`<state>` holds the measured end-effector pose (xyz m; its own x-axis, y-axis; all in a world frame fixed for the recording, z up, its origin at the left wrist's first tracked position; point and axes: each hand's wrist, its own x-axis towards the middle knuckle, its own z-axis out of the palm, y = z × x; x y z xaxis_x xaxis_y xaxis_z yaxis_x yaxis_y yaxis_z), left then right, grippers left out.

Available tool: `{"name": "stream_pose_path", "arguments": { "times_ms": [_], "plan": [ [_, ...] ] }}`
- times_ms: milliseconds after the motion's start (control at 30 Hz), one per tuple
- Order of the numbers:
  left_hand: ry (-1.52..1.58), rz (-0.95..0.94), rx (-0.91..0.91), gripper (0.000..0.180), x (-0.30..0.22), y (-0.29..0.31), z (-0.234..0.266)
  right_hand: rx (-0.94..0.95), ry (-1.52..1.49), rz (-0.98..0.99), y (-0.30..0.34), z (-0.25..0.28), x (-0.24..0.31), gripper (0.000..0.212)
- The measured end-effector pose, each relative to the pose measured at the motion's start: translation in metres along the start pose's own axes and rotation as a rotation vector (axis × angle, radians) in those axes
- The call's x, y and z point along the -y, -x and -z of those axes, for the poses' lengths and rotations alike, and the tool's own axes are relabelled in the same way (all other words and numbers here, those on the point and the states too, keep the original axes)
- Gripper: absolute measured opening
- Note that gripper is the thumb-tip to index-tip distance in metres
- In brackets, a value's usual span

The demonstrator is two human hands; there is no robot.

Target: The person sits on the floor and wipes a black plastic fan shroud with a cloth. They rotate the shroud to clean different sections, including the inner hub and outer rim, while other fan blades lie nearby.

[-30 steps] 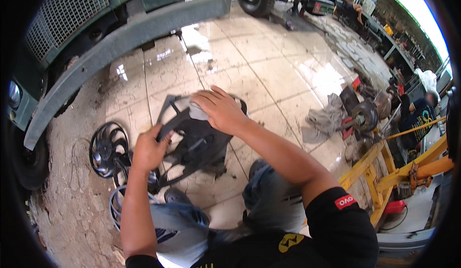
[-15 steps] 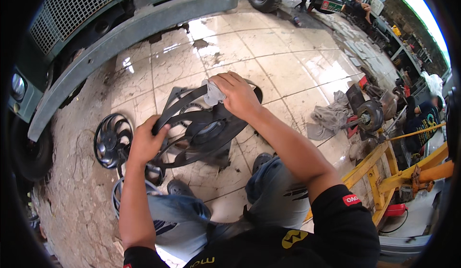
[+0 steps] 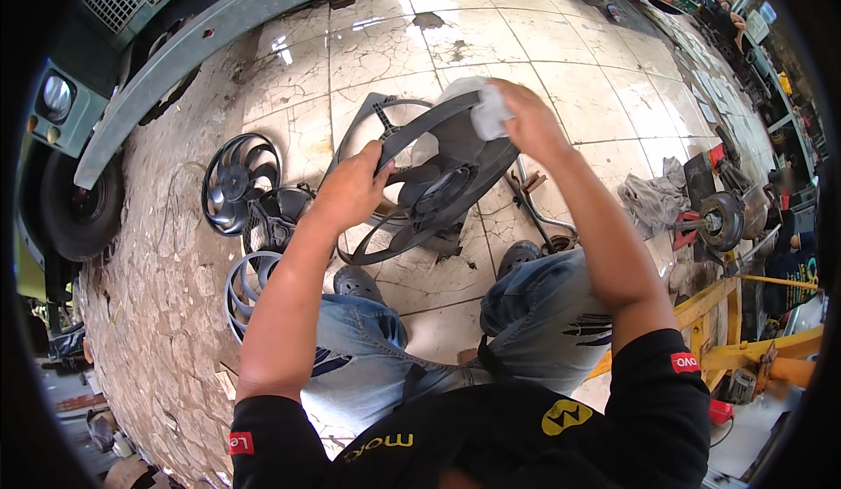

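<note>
**The wiping of a black fan (image 3: 442, 187), with one hand to hold and one to rub**

The fan is held tilted in front of the person's legs (image 3: 359, 318), above the tiled floor (image 3: 578, 95). The left hand (image 3: 350, 187) is closed on the left part of its outer ring (image 3: 429, 126). The right hand (image 3: 530, 121) is bunched around a pale cloth (image 3: 491, 112), which touches the right part of this ring. The right fingers are blurred, so I cannot tell how hard they press.

The step in hand appears to be wiping the ring. A next move of this kind would call for a firm left grip, so that the fan does not turn, while the cloth follows the curve. For reaching the inner side, a different tilt could be necessary. A second fan (image 3: 236, 178) lies to the left, apart from both hands.
</note>
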<state>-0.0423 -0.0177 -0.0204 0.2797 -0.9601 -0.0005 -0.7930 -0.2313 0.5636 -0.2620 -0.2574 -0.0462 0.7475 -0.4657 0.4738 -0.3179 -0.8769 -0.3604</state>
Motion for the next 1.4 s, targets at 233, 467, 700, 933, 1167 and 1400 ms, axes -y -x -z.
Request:
{"name": "stream_pose_path", "arguments": {
  "times_ms": [233, 467, 700, 933, 1167, 1400],
  "plan": [
    [0.126, 0.038, 0.093, 0.016, -0.004, 0.004, 0.010, -0.025, 0.000, 0.158, -0.007, -0.008, 0.043, 0.054],
    [0.127, 0.022, 0.128, 0.024, 0.006, 0.005, 0.015, 0.067, 0.096, 0.008, -0.003, 0.002, 0.009, 0.049],
    [0.159, 0.076, 0.125, 0.025, 0.010, 0.002, 0.013, 0.076, 0.023, 0.013, -0.002, -0.001, 0.037, 0.051],
    [0.322, 0.046, 0.107, 0.027, 0.023, 0.001, 0.010, 0.112, 0.035, -0.192, 0.015, 0.005, -0.023, 0.035],
    [0.308, 0.000, 0.136, 0.023, 0.030, 0.000, 0.011, 0.055, -0.011, -0.081, 0.006, -0.001, 0.024, 0.043],
    [0.387, 0.134, 0.135, 0.030, 0.020, 0.008, 0.011, 0.220, -0.035, -0.256, 0.014, 0.010, -0.022, 0.038]
  ]
}}
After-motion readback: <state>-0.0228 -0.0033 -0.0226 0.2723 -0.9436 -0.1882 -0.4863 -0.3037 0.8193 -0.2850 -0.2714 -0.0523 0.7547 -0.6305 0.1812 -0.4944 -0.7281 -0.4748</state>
